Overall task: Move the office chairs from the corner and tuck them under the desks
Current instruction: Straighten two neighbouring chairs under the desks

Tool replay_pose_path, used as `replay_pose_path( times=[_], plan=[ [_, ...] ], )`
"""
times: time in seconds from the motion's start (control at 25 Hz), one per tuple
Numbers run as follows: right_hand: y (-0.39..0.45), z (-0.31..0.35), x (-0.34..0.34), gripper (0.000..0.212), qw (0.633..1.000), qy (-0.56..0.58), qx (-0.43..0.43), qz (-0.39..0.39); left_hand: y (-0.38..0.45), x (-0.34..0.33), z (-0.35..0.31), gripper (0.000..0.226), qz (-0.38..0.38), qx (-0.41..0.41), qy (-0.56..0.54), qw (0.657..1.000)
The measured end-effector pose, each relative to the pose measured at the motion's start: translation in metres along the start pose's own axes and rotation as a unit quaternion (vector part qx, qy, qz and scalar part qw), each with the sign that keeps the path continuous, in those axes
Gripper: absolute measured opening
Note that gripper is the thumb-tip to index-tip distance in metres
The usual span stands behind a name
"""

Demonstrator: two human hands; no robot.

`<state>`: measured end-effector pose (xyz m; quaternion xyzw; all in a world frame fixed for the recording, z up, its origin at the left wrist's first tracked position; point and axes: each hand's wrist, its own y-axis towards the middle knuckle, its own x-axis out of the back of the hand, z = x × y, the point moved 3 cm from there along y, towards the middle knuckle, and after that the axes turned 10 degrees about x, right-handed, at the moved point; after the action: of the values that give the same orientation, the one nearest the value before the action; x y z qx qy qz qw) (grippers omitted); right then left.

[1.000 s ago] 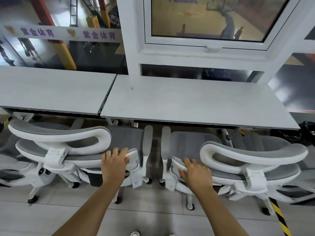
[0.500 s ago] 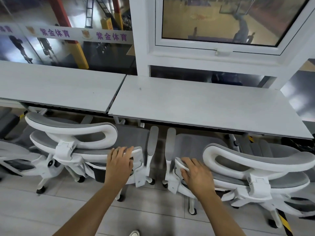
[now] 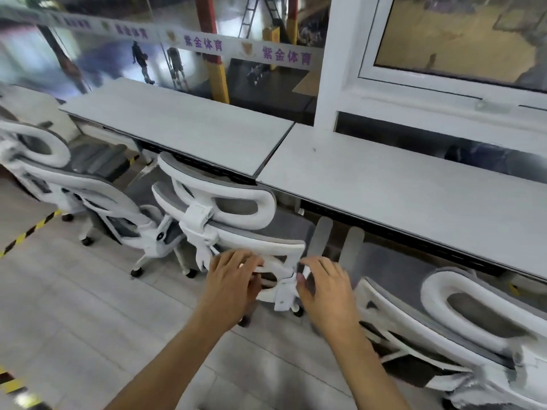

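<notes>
Three white-framed office chairs with grey mesh stand along two grey desks. The middle chair (image 3: 266, 241) has its seat under the joint between the left desk (image 3: 177, 125) and the right desk (image 3: 399, 184). The right chair (image 3: 473, 318) is tucked under the right desk, and the left chair (image 3: 44, 149) stands at the left desk's end. My left hand (image 3: 233, 279) is open, with its fingertips on the middle chair's lower back frame. My right hand (image 3: 325, 288) is open beside that chair's right bracket and off the right chair.
Behind the desks runs a glass wall with a band of purple lettering (image 3: 204, 44) and a white window frame (image 3: 340, 84). Yellow-and-black floor tape (image 3: 26, 232) crosses the pale tiled floor at the left.
The view has swung to the left. My right hand has come off the right chair's back and moved toward the middle chair. My left hand has slid lower on the middle chair's back.
</notes>
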<state>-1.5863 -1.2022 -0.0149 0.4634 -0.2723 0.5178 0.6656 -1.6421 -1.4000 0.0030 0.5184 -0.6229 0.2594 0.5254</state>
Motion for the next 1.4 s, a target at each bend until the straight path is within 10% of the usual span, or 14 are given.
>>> replay_pose_path(
  times=[0.68, 1.4],
  plan=[
    [0.088, 0.36, -0.162, 0.028, 0.99, 0.074, 0.118, 0.01, -0.085, 0.162, 0.325, 0.026, -0.07, 0.081, 0.003, 0.994],
    [0.288, 0.384, -0.287, 0.022, 0.999, 0.034, -0.014, 0.005, 0.13, 0.156, 0.534, 0.03, -0.012, 0.004, 0.027, 1.0]
  ],
)
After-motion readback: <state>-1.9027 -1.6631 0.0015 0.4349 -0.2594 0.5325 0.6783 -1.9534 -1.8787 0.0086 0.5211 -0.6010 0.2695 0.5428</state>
